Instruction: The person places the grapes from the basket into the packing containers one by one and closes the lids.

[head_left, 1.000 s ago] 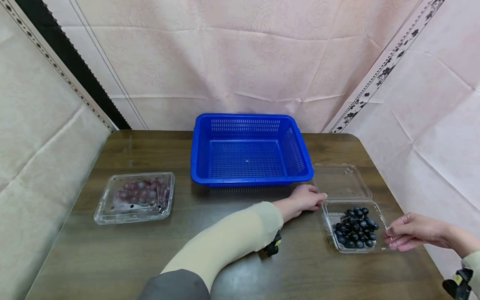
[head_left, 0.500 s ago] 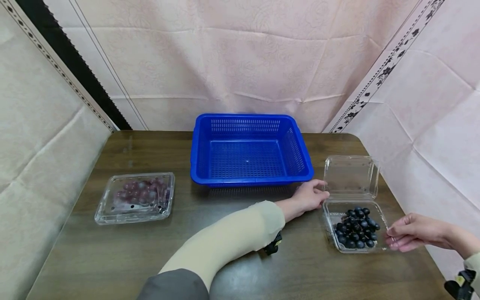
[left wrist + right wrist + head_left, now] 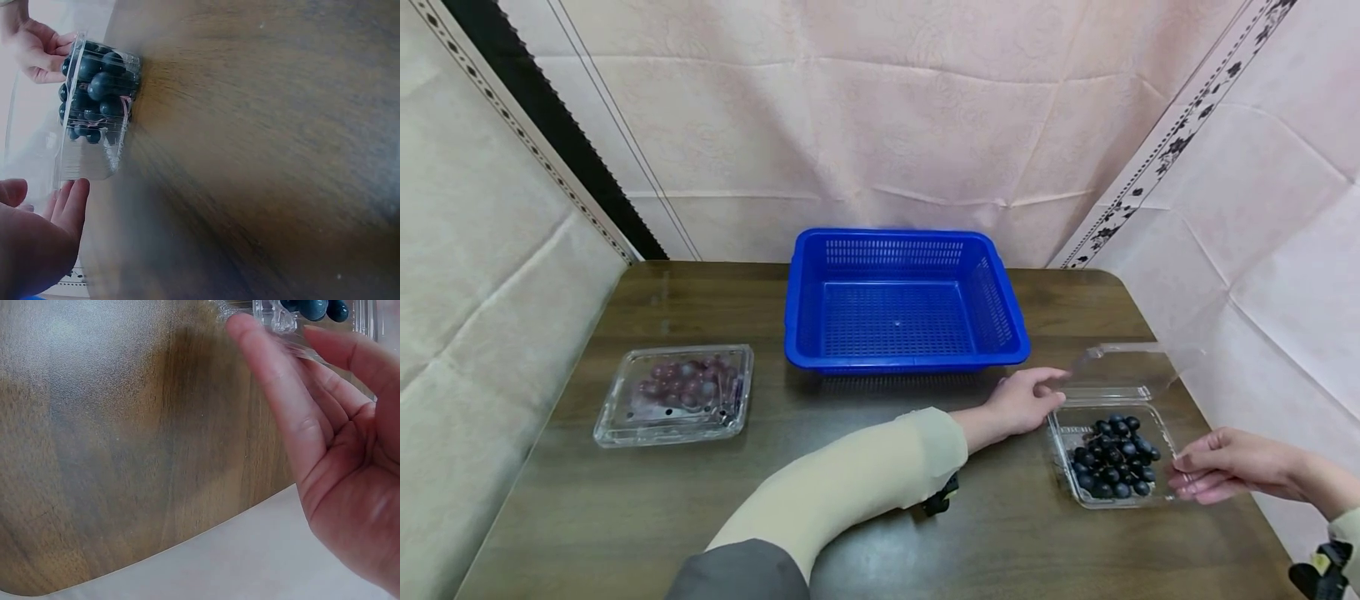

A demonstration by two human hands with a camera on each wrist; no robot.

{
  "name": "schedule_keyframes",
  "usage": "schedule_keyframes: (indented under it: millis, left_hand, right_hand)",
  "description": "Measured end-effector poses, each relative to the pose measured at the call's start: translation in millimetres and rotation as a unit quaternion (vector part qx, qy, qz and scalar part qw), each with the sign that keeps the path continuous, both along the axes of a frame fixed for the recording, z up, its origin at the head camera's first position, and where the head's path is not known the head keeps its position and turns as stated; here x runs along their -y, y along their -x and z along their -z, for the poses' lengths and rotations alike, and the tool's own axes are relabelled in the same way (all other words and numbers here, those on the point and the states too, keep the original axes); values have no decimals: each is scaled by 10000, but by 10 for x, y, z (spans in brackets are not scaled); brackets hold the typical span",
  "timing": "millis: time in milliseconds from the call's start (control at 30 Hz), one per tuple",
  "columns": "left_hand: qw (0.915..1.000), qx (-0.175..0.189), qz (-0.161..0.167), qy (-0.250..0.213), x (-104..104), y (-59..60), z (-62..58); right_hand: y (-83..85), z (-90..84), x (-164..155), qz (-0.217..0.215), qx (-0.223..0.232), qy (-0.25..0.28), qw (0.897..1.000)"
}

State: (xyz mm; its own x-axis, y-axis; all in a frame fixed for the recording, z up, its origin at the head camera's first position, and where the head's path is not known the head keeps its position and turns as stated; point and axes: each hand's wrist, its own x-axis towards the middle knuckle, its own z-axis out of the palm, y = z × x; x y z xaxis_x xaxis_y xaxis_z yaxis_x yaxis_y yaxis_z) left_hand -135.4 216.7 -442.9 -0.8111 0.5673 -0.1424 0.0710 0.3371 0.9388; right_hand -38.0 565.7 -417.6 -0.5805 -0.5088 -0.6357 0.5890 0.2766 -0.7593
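A clear plastic clamshell container [image 3: 1108, 505] with a bunch of dark grapes [image 3: 1112, 458] sits on the right of the table. Its hinged lid [image 3: 1123, 348] stands raised and blurred at the back. My left hand [image 3: 1026, 400] is at the back left corner by the hinge. In the left wrist view, its fairly straight fingertips [image 3: 80, 187] meet the container's side, and the thumb stays apart. At the container's right side my right hand [image 3: 1221, 467] pinches the wall between thumb and fingers. In the right wrist view, the plastic corner shows between them.
A blue plastic basket [image 3: 906, 364] stands at the back middle, just beyond my left hand. Another clear container [image 3: 662, 437], lid down over reddish grapes [image 3: 685, 383], lies on the left. Pale cloth [image 3: 880, 125] hangs behind the wooden table [image 3: 820, 433].
The lid, lying flat behind the container at first, has swung upward on its hinge. My left hand has moved slightly right along with it. The right hand stays at the container's side.
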Motion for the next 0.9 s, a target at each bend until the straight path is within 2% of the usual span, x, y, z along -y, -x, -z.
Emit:
schedule_keyframes:
  millis: [133, 333, 533, 700, 900]
  left_hand:
    - [9998, -88, 36, 198, 27, -11, -25]
    - [9999, -6, 148, 10, 74, -23, -44]
    - [9990, -96, 442, -44, 134, -40, -38]
    - [9967, -360, 725, 19, 175, -48, -18]
    - [9923, -854, 854, 258, 191, -66, 18]
  right_hand:
    - [5, 19, -2, 26, 1, 117, 9999]
    - [27, 27, 6, 50, -61, 165, 9998]
    - [44, 29, 22, 54, -145, 244, 9996]
    - [50, 39, 34, 119, -144, 451, 9988]
    - [42, 43, 47, 217, -177, 698, 9972]
